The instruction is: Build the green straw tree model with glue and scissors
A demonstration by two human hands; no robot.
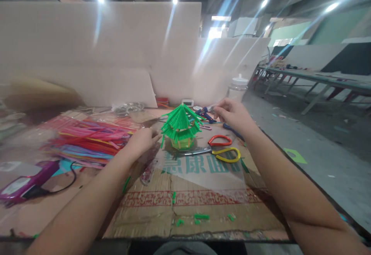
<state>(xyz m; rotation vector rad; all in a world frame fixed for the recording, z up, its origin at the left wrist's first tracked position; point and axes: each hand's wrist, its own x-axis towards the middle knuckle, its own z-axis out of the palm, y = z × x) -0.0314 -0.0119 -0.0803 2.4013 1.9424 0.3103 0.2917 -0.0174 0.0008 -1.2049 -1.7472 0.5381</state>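
Observation:
A small green hut model (182, 125) with a cone-shaped roof of fuzzy sticks stands upright on a cardboard sheet (139, 220). Just left of it is my left hand (144, 141), its fingers curled together; whatever they hold, if anything, is hidden. My right hand (233, 114) is raised behind and right of the model, thumb and fingers pinched at a small greyish thing (211, 109) too small to name. Below that hand lie scissors (213, 150) with one red and one yellow handle, blades pointing toward the model's base.
Bundles of coloured pipe cleaners (95, 139) cover the left side, with a purple glue gun (31, 181) in front. Blue-handled tools (206, 114) and a lidded bottle (238, 87) are at the back right. Green scraps (201, 216) lie near the front edge. White boards (101, 38) stand behind.

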